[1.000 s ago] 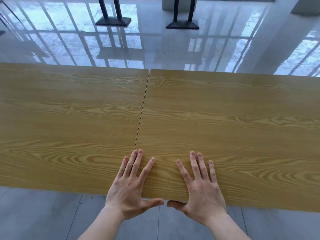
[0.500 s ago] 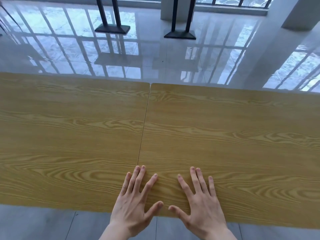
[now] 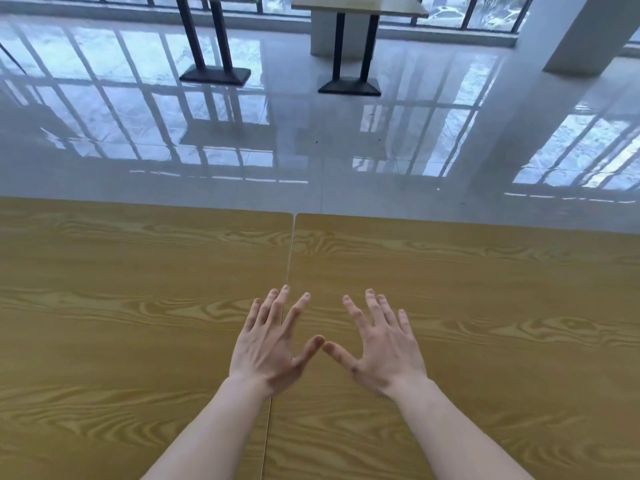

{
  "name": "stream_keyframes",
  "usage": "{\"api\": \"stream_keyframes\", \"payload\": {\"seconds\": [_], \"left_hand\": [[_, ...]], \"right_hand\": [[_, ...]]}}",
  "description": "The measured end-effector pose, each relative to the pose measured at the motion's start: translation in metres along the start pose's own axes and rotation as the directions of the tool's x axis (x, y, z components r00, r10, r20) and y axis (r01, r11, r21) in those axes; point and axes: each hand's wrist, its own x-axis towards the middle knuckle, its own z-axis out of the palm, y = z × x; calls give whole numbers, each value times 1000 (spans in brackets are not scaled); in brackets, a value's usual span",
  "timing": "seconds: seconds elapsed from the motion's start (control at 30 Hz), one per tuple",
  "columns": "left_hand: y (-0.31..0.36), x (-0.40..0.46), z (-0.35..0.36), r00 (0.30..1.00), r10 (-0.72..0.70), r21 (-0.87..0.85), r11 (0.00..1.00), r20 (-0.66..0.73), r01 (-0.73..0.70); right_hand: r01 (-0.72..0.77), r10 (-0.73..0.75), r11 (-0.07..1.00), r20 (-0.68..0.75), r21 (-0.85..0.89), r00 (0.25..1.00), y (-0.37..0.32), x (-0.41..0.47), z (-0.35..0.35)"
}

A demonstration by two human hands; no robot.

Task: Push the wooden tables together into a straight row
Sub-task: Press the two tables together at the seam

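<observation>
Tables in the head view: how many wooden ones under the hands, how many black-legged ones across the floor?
Wooden tables under the hands: 2 (left table, right table)
Black-legged tables beyond: 2 (far left table, far right table)
Total: 4

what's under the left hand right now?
The left hand lies over the seam between the left table and right table. The seam stretch beneath it is hidden.

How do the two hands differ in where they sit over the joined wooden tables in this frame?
The left hand lies across the seam, its fingers spanning both tabletops; the right hand is wholly over the right table. The left hand's outer fingers reach over the left table; the right hand's do not. Both are open, fingers spread, holding nothing, thumbs nearly meeting.
</observation>
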Motion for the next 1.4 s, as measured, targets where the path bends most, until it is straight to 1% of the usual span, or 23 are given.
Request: {"api": "stream_keyframes", "payload": {"seconds": [0.17,0.23,0.33,0.5,0.67,0.73,0.83,1.0,1.23,1.4], "left_hand": [[2,74,-17,1000,-26,11,1000,-8,26],[0,105,-22,998,-59,21,998,-12,59],[-7,146,-23,997,-70,27,997,25,70],[-27,206,-11,992,-119,-16,993,49,120],[-66,268,-2,988,-109,2,994,105,109],[-81,291,0,989,-87,10,996,122,87],[-95,323,9,986,-5,33,999,167,-1],[-97,361,34,969,115,22,992,217,-123],[-89,383,54,952,189,-17,981,241,-191],[-93,384,58,938,234,17,969,256,-247]], "right_hand": [[17,-18,1000,9,23,1000,18,78,-40],[27,-27,999,-4,29,1000,28,112,-55],[30,-30,999,2,45,1000,42,153,-68],[21,-22,999,29,34,999,60,213,-67],[-17,17,1000,63,-4,998,63,266,-46],[-32,32,999,66,-2,997,57,284,-38],[-50,51,999,85,-16,995,51,306,-26],[-113,114,993,72,-18,991,50,334,-10],[-155,158,986,44,-57,986,59,350,-3],[-150,152,985,19,-82,988,62,352,3]]}}
